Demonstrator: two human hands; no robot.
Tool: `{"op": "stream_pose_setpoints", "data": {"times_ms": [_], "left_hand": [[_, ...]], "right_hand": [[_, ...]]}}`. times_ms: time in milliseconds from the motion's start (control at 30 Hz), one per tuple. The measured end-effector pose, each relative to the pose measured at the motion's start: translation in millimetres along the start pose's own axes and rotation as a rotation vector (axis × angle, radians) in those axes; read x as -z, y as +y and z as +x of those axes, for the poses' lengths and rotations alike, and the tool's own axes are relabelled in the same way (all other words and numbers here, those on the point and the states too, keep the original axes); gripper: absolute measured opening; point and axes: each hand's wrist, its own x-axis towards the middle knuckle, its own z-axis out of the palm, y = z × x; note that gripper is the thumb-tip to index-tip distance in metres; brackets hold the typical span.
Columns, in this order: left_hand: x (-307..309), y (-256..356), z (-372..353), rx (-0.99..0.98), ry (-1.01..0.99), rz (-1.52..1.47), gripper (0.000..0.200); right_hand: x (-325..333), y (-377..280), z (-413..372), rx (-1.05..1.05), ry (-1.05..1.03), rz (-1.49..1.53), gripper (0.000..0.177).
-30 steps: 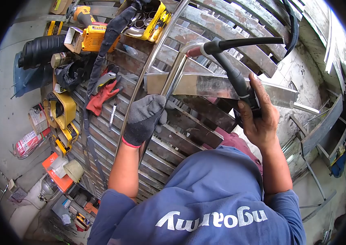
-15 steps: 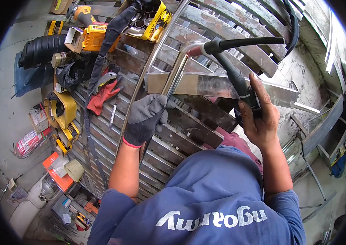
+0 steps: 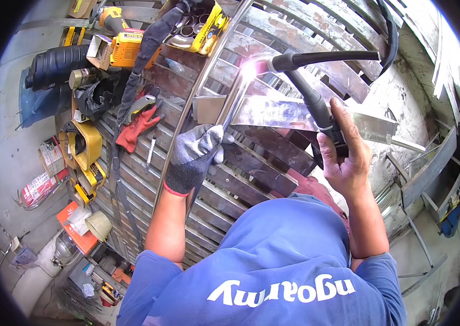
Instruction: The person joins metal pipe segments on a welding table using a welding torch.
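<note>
My right hand [image 3: 348, 155], bare, is wrapped round the handle of a black TIG welding torch [image 3: 308, 95]. At the torch's nozzle end a bright pinkish-white arc glows against the upper end of a shiny metal tube [image 3: 233, 96]. My left hand [image 3: 197, 155], in a grey and black glove, closes round that tube lower down. Whether the glove also holds a filler rod cannot be made out. Behind the tube and torch lies a flat metal strip [image 3: 284, 113]. A second long tube [image 3: 193, 92] runs along the left of the glove.
The slatted metal bench [image 3: 213, 201] spreads under the work. On its left are a red glove [image 3: 135, 129], a white marker [image 3: 151, 155], a yellow power tool [image 3: 126, 48] and a yellow box of round metal fittings [image 3: 197, 30]. A black hose [image 3: 388, 35] hangs at upper right.
An arc has lit at the torch tip, brightening the tube, strip, glove and shirt. Both hands stay in nearly the same place.
</note>
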Motion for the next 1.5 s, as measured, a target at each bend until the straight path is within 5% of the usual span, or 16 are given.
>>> {"op": "stream_pose_setpoints", "data": {"times_ms": [200, 633, 1200, 1500], "left_hand": [[2.9, -0.8, 0.3, 0.005, -0.044, -0.013, 0.013], [-1.7, 3.6, -1.7, 0.024, 0.009, 0.035, 0.046], [-7.7, 10.5, -3.3, -0.038, 0.056, 0.118, 0.043], [-6.1, 1.0, -2.9, -0.007, 0.074, 0.053, 0.044]], "right_hand": [[-2.7, 2.3, 1.9, 0.045, 0.031, 0.057, 0.060], [-2.8, 2.3, -1.7, 0.002, 0.027, 0.062, 0.060], [-0.7, -0.8, 4.2, 0.091, 0.016, -0.048, 0.058], [-4.2, 2.1, 1.0, 0.090, 0.104, 0.015, 0.075]]}}
